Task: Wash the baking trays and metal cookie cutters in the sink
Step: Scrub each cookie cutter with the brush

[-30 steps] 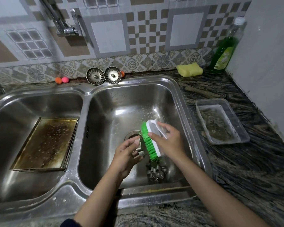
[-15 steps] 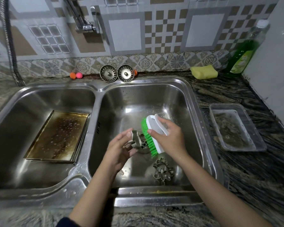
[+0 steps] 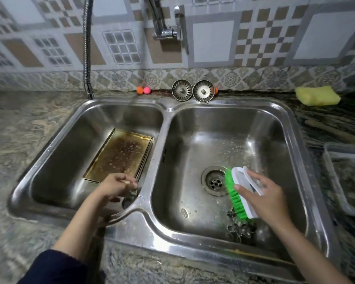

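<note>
Dark navy sleeve (image 3: 55, 267) on left arm; right forearm bare.

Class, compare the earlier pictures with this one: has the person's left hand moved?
Yes. The left hand has crossed the sink's centre divider, leaving the right basin's drain for the left basin beside the baking tray.

Lighting: dim, cool, falling from overhead. Glare: bright streaks shining along the steel sink (image 3: 168, 119) rim and basin walls. Shadows: soft, pooling in the left basin. Blur: left hand (image 3: 115, 186) smearing with motion; surface (image 3: 19, 130) edges softening. Distortion: wide-angle bowing, wall tiles curving toward the corners.
</note>
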`<act>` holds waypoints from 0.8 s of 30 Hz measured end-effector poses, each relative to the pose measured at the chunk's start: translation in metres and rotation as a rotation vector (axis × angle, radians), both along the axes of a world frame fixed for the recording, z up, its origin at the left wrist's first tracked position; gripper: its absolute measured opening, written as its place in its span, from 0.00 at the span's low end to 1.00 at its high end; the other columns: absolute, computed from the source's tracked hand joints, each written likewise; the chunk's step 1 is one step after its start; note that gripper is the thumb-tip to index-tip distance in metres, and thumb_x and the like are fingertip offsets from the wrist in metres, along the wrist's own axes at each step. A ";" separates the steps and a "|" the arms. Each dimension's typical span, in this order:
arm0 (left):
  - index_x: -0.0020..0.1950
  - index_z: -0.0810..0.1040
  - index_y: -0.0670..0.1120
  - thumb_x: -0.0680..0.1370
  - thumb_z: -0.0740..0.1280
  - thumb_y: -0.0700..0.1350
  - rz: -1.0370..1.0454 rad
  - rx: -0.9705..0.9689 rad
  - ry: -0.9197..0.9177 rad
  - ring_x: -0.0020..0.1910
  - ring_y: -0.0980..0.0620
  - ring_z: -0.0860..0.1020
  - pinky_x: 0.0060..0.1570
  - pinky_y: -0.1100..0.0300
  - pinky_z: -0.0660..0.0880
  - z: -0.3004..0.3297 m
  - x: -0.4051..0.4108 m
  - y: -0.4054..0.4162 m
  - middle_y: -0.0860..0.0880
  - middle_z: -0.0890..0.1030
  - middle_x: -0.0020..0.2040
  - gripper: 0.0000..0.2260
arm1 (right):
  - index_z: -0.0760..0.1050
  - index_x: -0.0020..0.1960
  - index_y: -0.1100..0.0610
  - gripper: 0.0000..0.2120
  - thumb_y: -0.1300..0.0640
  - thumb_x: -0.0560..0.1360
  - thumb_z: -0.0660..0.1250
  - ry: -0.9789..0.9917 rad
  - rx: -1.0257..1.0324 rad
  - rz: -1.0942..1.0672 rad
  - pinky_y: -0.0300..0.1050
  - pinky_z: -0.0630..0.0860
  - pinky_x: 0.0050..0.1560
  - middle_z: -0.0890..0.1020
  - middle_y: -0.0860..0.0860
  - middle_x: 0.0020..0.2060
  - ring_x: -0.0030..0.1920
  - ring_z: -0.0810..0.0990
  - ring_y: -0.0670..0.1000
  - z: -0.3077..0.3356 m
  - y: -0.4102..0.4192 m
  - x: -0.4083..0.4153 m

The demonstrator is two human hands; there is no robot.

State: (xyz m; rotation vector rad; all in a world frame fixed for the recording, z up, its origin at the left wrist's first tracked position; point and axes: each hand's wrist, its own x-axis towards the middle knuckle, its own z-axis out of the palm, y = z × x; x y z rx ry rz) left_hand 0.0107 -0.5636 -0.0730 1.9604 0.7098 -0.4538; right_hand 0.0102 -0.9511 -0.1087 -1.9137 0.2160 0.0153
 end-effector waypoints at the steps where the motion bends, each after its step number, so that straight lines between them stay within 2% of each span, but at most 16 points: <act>1: 0.51 0.80 0.39 0.72 0.72 0.35 -0.021 0.031 0.034 0.28 0.54 0.77 0.21 0.69 0.68 -0.006 0.001 0.000 0.45 0.81 0.35 0.09 | 0.77 0.64 0.52 0.29 0.54 0.65 0.79 0.003 0.001 -0.006 0.33 0.70 0.38 0.77 0.47 0.51 0.49 0.77 0.48 -0.001 0.000 -0.001; 3: 0.52 0.79 0.36 0.73 0.70 0.33 -0.054 0.057 0.087 0.21 0.59 0.75 0.18 0.71 0.66 -0.015 0.003 0.000 0.50 0.79 0.25 0.09 | 0.77 0.64 0.52 0.29 0.54 0.65 0.79 0.005 -0.001 -0.011 0.32 0.69 0.38 0.77 0.48 0.51 0.47 0.77 0.47 -0.002 -0.002 -0.004; 4: 0.52 0.79 0.37 0.73 0.70 0.32 -0.071 0.055 0.097 0.20 0.61 0.74 0.19 0.71 0.67 -0.016 0.004 0.002 0.52 0.78 0.23 0.08 | 0.77 0.64 0.52 0.29 0.54 0.64 0.79 0.006 0.000 -0.011 0.33 0.70 0.37 0.77 0.48 0.50 0.46 0.77 0.46 -0.002 -0.003 -0.005; 5: 0.52 0.80 0.39 0.73 0.71 0.34 -0.098 0.051 0.104 0.23 0.61 0.76 0.23 0.72 0.69 -0.016 0.006 0.003 0.53 0.80 0.25 0.09 | 0.77 0.64 0.52 0.29 0.54 0.64 0.79 0.007 0.003 -0.013 0.33 0.71 0.37 0.78 0.48 0.50 0.45 0.77 0.45 -0.002 -0.004 -0.007; 7: 0.54 0.80 0.43 0.73 0.72 0.40 -0.128 0.043 0.100 0.35 0.55 0.80 0.30 0.72 0.72 -0.013 0.010 0.007 0.49 0.83 0.35 0.10 | 0.77 0.64 0.50 0.30 0.52 0.63 0.80 0.007 -0.005 -0.016 0.37 0.73 0.38 0.81 0.49 0.51 0.45 0.80 0.47 -0.004 -0.010 -0.009; 8: 0.54 0.80 0.44 0.74 0.70 0.39 -0.110 0.047 0.069 0.38 0.51 0.79 0.28 0.72 0.71 -0.009 0.013 0.007 0.46 0.82 0.39 0.09 | 0.77 0.64 0.49 0.30 0.51 0.63 0.80 0.009 -0.013 -0.017 0.40 0.76 0.39 0.82 0.50 0.51 0.46 0.81 0.49 -0.004 -0.014 -0.009; 10: 0.54 0.79 0.42 0.77 0.66 0.36 -0.049 0.067 -0.067 0.37 0.51 0.75 0.25 0.71 0.71 -0.002 0.019 0.005 0.45 0.78 0.39 0.07 | 0.77 0.63 0.46 0.31 0.46 0.61 0.79 0.014 -0.046 -0.030 0.47 0.79 0.41 0.83 0.51 0.50 0.47 0.82 0.52 -0.003 -0.023 -0.009; 12: 0.54 0.80 0.40 0.77 0.67 0.37 -0.058 0.146 -0.258 0.39 0.49 0.76 0.37 0.64 0.76 0.008 0.026 -0.005 0.46 0.80 0.39 0.08 | 0.76 0.62 0.43 0.31 0.42 0.60 0.77 0.006 -0.078 -0.053 0.50 0.81 0.44 0.83 0.49 0.49 0.46 0.82 0.51 0.001 -0.033 -0.008; 13: 0.53 0.81 0.42 0.76 0.68 0.37 -0.078 0.175 -0.355 0.41 0.50 0.77 0.44 0.62 0.76 0.012 0.029 -0.014 0.46 0.81 0.41 0.07 | 0.76 0.62 0.43 0.31 0.42 0.61 0.78 0.000 -0.078 -0.068 0.48 0.80 0.43 0.83 0.47 0.49 0.46 0.82 0.50 0.005 -0.036 -0.007; 15: 0.52 0.81 0.45 0.75 0.69 0.38 -0.146 0.186 -0.513 0.41 0.54 0.79 0.45 0.69 0.75 0.027 0.031 -0.050 0.49 0.82 0.43 0.07 | 0.77 0.62 0.46 0.28 0.48 0.63 0.79 -0.012 -0.041 -0.103 0.39 0.78 0.40 0.82 0.45 0.47 0.45 0.82 0.46 0.013 -0.041 -0.005; 17: 0.52 0.80 0.46 0.74 0.70 0.39 -0.278 0.121 -0.585 0.41 0.56 0.80 0.44 0.70 0.75 0.034 0.031 -0.097 0.51 0.83 0.44 0.08 | 0.78 0.62 0.49 0.27 0.54 0.64 0.79 -0.026 0.000 -0.140 0.30 0.75 0.35 0.82 0.45 0.45 0.43 0.81 0.42 0.020 -0.044 -0.002; 18: 0.53 0.80 0.45 0.74 0.71 0.39 -0.376 0.069 -0.564 0.42 0.55 0.80 0.46 0.67 0.76 0.034 0.031 -0.121 0.50 0.83 0.45 0.09 | 0.78 0.62 0.50 0.27 0.54 0.64 0.79 -0.033 0.016 -0.151 0.29 0.75 0.34 0.83 0.47 0.46 0.43 0.81 0.43 0.021 -0.045 -0.001; 21: 0.56 0.79 0.45 0.73 0.72 0.41 -0.709 -0.020 -0.426 0.47 0.52 0.82 0.51 0.61 0.78 0.010 0.034 -0.185 0.48 0.83 0.49 0.13 | 0.78 0.62 0.50 0.27 0.54 0.64 0.79 -0.040 0.030 -0.168 0.37 0.78 0.40 0.83 0.49 0.49 0.46 0.83 0.48 0.026 -0.047 -0.002; 24: 0.59 0.77 0.46 0.72 0.72 0.44 -1.020 0.113 -0.341 0.50 0.50 0.80 0.52 0.58 0.77 -0.024 0.036 -0.230 0.47 0.82 0.53 0.16 | 0.78 0.60 0.50 0.26 0.55 0.64 0.80 -0.067 0.074 -0.198 0.43 0.79 0.49 0.83 0.47 0.51 0.49 0.83 0.47 0.028 -0.051 -0.007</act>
